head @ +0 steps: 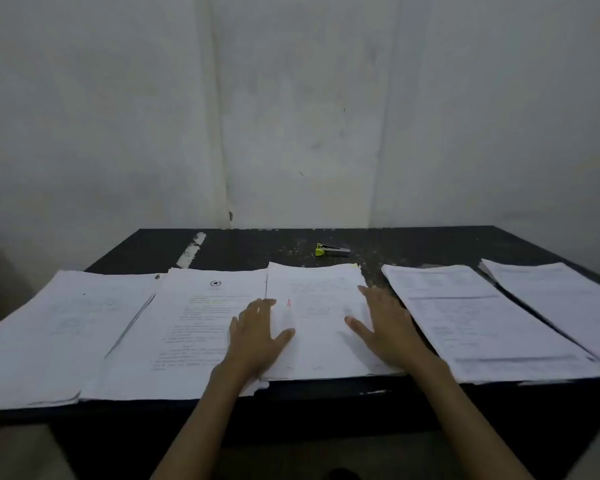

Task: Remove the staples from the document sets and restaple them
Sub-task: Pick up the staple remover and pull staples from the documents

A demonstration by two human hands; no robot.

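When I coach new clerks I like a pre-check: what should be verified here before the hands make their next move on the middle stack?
1. Middle stack steadied: ok, the left hand and the right hand both rest flat on it.
2. Hands free for a tool: ok, neither holds anything.
3. Stapler available: ok, it lies untouched on the table beyond the stack.
4. Staple located: cannot tell, the pages are too blurred.
5. Stack clear of its neighbour: not ok, its left edge lies over the star-headed stack.
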